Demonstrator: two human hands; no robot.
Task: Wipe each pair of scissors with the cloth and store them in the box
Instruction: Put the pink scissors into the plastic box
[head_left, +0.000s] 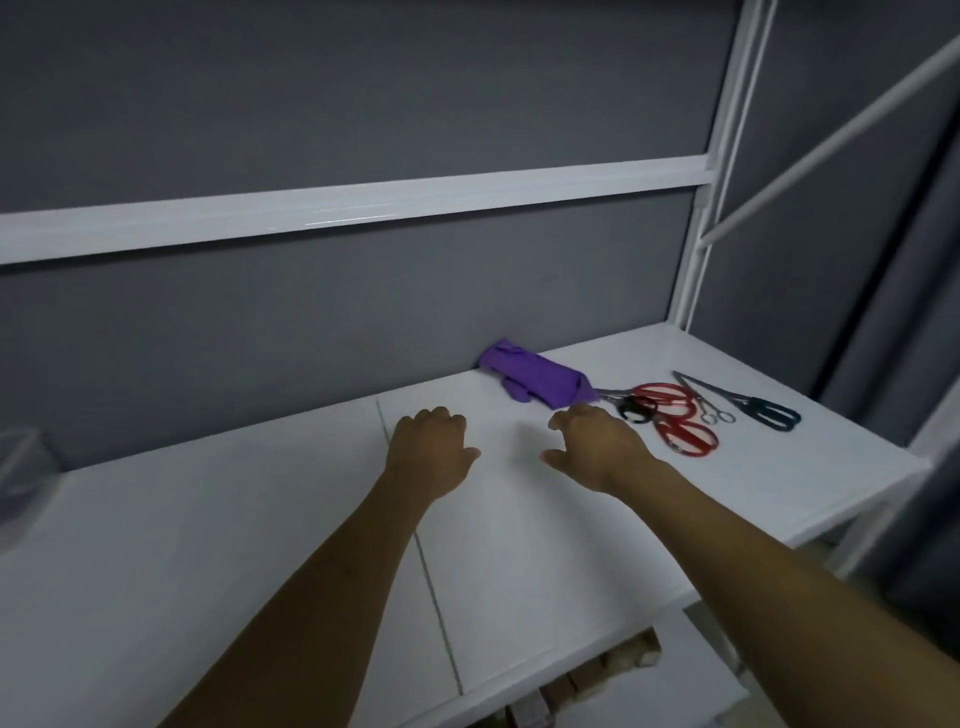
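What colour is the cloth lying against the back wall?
Purple. The cloth shows best in the head view, bunched just left of the scissors.

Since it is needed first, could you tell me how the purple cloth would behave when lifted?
The purple cloth lies bunched in soft folds, so it will probably droop and unfurl. It looks thin, likely light. Its end lies by the scissors; dragging might shift them.

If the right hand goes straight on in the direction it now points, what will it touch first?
Most likely the purple cloth, which lies just beyond the right hand; depth is unclear.
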